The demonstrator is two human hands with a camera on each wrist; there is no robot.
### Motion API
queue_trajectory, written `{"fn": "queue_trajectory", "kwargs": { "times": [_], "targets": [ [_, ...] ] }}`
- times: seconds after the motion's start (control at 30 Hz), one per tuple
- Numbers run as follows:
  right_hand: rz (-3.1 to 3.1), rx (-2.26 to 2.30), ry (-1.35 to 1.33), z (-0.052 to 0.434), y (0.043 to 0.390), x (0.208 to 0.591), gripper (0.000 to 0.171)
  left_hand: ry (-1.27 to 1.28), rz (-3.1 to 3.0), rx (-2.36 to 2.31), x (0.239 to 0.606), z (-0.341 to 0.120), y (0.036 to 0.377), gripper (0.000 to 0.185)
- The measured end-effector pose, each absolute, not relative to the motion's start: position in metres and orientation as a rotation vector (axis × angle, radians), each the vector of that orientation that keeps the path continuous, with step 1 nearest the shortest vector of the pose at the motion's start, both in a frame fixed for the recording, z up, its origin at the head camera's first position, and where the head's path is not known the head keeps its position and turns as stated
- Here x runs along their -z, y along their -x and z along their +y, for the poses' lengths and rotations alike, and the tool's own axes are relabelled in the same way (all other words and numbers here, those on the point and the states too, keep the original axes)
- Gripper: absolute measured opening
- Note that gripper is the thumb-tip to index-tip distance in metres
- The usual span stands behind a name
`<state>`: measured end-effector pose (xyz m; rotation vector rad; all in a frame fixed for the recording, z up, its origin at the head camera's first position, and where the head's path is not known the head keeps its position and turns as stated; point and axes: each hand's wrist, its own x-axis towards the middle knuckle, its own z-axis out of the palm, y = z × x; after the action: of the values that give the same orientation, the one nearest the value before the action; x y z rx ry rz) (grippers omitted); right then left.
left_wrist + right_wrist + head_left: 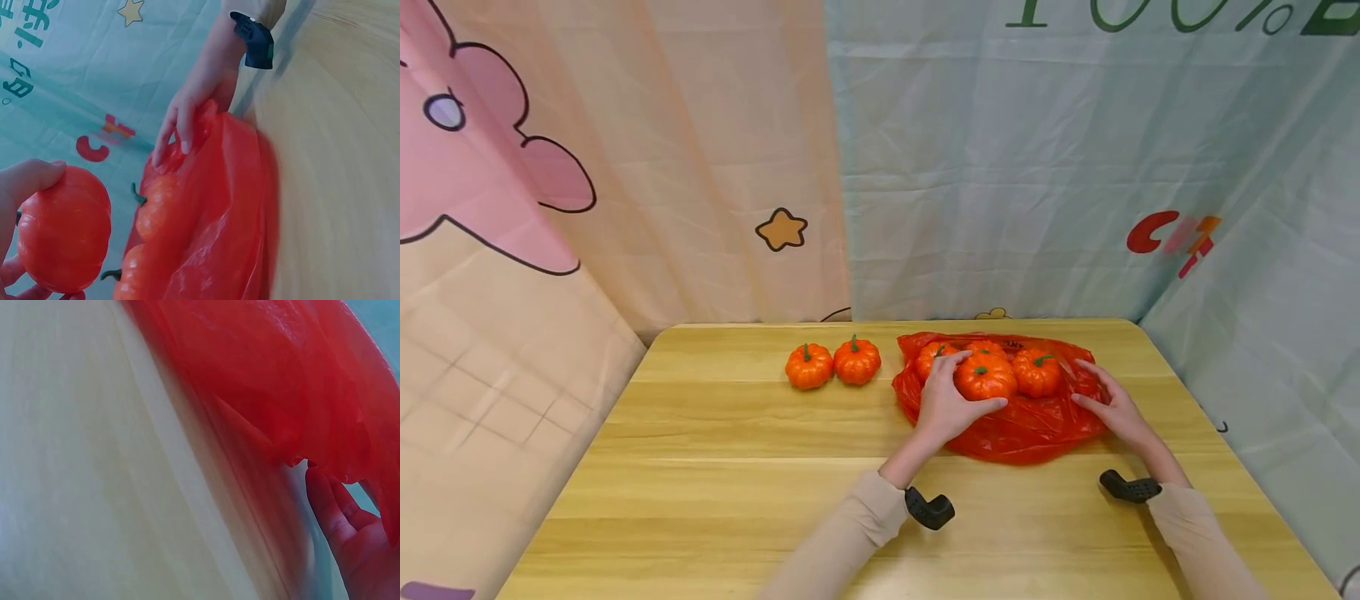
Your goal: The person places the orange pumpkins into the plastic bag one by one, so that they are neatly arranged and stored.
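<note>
A small orange pumpkin (984,377) sits at the front of a group lying on a red plastic bag (1022,425), toward the far right part of the wooden table (715,467). The left hand (946,406) grasps this pumpkin, thumb along its near side and fingers curled over its far left side; the left wrist view shows the same pumpkin (62,237) held between thumb and fingertips, apart from the others in the bag (212,219). Three more pumpkins lie in the bag: one (1037,372) just right of the held one, one (987,347) behind it, and one (932,357) behind the left hand's fingers. The right hand (1114,406) rests on the right edge of the bag, its fingers pinching a fold of the plastic, as the left wrist view shows (181,134). Two further pumpkins (809,366) (857,360) stand touching each other on the bare table, left of the bag. Printed cloth hangs behind the table.
</note>
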<state>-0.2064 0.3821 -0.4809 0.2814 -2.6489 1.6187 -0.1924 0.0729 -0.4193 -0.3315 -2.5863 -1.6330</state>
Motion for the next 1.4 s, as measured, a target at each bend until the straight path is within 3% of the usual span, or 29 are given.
{"fn": "queue_trajectory", "kwargs": {
  "times": [0.63, 1.4],
  "targets": [
    [-2.587, -1.664, -0.322, 0.377, 0.207, 0.482, 0.060, 0.397, -2.698, 1.472, 0.436, 0.123, 0.193, 0.078],
    [-2.608, -1.701, -0.277, 0.380, 0.205, 0.482, 0.062, 0.442, -2.821, 1.401, 0.456, 0.140, 0.189, 0.070]
  ]
}}
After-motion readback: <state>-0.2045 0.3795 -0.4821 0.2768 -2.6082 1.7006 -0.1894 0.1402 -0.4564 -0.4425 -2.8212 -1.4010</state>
